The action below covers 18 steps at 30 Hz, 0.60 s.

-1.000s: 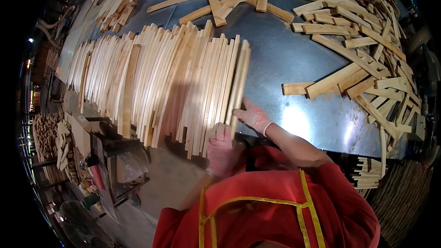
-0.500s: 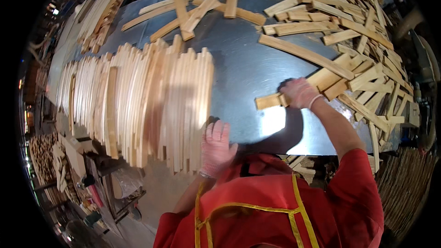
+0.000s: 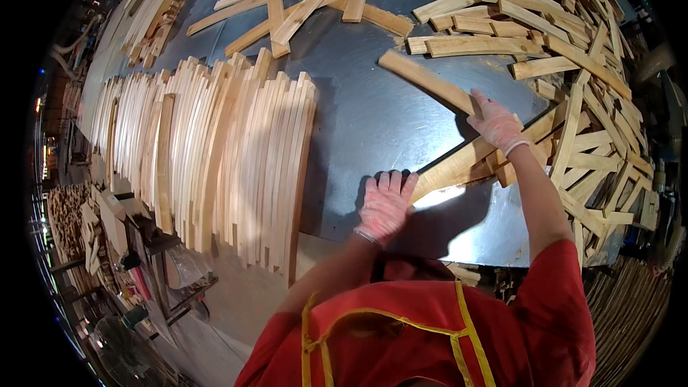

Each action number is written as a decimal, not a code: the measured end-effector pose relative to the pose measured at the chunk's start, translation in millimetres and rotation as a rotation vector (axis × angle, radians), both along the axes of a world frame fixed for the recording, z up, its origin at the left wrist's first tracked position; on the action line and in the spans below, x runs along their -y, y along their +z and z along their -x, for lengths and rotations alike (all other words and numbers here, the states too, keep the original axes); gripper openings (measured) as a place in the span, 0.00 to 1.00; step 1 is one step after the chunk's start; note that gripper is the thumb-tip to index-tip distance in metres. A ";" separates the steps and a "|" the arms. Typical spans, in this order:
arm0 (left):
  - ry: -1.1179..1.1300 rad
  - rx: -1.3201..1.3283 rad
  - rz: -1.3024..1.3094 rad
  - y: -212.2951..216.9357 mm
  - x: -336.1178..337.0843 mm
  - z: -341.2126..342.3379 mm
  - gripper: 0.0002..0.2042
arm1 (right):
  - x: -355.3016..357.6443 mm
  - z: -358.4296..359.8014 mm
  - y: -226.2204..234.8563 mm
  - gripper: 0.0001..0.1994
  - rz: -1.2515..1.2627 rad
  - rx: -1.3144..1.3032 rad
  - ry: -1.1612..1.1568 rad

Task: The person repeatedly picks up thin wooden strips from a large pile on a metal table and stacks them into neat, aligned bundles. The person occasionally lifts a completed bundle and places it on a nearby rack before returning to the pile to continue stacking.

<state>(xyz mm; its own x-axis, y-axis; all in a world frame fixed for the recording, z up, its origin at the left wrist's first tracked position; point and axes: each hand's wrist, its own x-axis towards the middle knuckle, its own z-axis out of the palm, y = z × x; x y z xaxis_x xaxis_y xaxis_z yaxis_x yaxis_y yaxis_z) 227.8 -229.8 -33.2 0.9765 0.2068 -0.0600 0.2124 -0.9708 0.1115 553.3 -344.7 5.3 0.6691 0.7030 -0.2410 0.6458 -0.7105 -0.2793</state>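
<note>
My right hand (image 3: 496, 125), in a pale, pink-tinged glove, is closed round the near end of a long wooden strip (image 3: 426, 80) that slants away to the far left. My left hand (image 3: 387, 206), gloved alike, is over the metal tabletop (image 3: 351, 129) with its fingers stretched out. Its index finger lies against the left end of a wider wooden board (image 3: 448, 170). That board runs back to the right, under my right forearm, toward a heap of wooden pieces (image 3: 595, 150).
On the left, a long row of pale strips (image 3: 208, 150) lies side by side. Several loose strips (image 3: 315, 0) cross one another at the far side. More long strips (image 3: 154, 11) are stacked at the far left. A fan (image 3: 118, 340) stands below on the left.
My left hand has left the row's edge and moved right to the board's end. My right hand has gone farther away and taken hold of the long strip, which has shifted slightly left.
</note>
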 end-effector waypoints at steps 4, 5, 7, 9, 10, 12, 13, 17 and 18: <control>0.043 -0.023 0.054 20.2 -20.9 16.9 0.35 | 27.8 24.2 42.0 0.31 -0.570 -1.055 -0.490; 0.058 -0.031 0.105 23.8 -22.6 34.5 0.35 | 39.1 41.3 48.7 0.28 -0.770 -1.260 -0.512; 0.093 -0.060 0.165 32.0 -23.3 64.1 0.36 | 55.7 71.0 46.2 0.22 -0.859 -1.247 -0.555; 0.179 -0.139 0.191 40.1 -19.5 101.8 0.37 | 68.5 104.0 17.1 0.19 -0.930 -1.133 -0.600; 0.190 -0.173 0.169 45.7 -21.4 117.0 0.38 | 69.1 123.4 -1.4 0.19 -0.995 -1.123 -0.643; 0.242 -0.251 0.126 60.8 -26.9 151.8 0.39 | 64.5 165.9 -23.4 0.19 -1.089 -1.205 -0.736; 0.247 -0.254 0.119 67.0 -32.6 168.5 0.40 | 55.4 189.7 -25.2 0.20 -1.124 -1.155 -0.788; 0.326 -0.353 0.112 114.9 -60.5 202.8 0.40 | 14.9 222.0 -36.9 0.18 -1.123 -1.110 -0.788; 0.322 -0.348 0.097 124.8 -65.3 209.6 0.40 | 8.8 205.8 -51.0 0.17 -1.023 -0.951 -0.694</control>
<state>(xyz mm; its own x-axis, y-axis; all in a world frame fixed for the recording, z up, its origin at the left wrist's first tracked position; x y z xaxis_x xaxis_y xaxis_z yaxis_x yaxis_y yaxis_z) 18.3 -164.4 91.5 0.7820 0.4730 -0.4058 0.5415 -0.8380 0.0667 347.5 -353.5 -45.7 0.8055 0.4558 -0.3787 -0.4049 -0.0434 -0.9133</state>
